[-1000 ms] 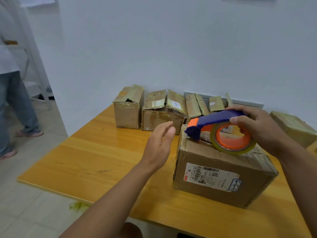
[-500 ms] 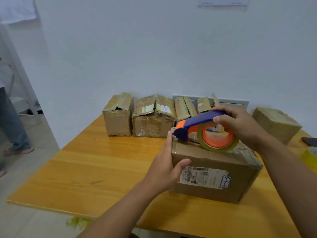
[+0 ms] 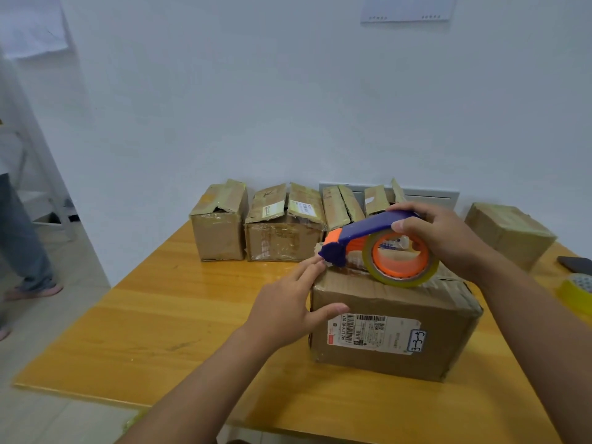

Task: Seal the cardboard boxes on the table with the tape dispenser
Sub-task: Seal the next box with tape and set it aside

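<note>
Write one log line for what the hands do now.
left hand: steadies box | right hand: holds tape dispenser on top

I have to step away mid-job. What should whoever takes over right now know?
Right hand grips the tape dispenser, nose down on the near box at its left top edge.
Left hand steadies that box's left corner, fingers straight by the tape end.
Done: the tape looks just started here.
Left: run the strip across this box, then do the row of boxes by the wall, flaps still raised.
</note>
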Motion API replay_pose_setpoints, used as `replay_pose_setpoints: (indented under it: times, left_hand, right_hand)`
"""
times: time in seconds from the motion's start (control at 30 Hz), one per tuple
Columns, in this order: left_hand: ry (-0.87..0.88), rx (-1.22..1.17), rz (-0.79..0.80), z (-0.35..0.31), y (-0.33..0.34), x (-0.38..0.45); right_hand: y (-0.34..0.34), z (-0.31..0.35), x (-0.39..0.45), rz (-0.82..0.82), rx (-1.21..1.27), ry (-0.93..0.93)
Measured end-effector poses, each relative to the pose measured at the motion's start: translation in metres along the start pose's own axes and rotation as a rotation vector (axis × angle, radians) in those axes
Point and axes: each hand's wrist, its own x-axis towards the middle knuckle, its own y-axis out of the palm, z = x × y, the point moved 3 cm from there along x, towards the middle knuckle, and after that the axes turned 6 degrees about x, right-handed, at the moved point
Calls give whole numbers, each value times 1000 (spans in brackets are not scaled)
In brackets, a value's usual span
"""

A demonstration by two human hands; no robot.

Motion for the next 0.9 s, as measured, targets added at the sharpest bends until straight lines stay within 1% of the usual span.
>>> replay_pose_setpoints:
  times: [0.2,0.3,0.37,0.47,0.53,0.63,0.7,0.8,0.9]
  left_hand:
    - [51,149,11,-2,-8,3]
    - [46,160,19,-3,-11,4]
    - [45,113,37,-4,-10,6]
    - [6,-69,93,-1,-8,11]
    - [6,-103,115,1,-7,14]
    - [31,-76,143,3,-12,16]
    - [50,-16,130,9,-18,17]
    - [65,51,93,26,-25,16]
    - [50,62,110,34,-25,11]
  right_hand:
    - [-11,0,1,49,-19,14]
    - [-18,-1,-2,64,3,17]
    - [-18,-3,-4,83,25,13]
    - [-15,-7,-5,45,60,-2]
    - [-12,-10,-6,-9,86,-19]
    - [-5,-12,-6,-79,156,-45]
    - [4,-10,-4,-99,156,-56]
    - [20,-5,5,-67,120,-75]
    - [25,-2,12,-47,113,-60]
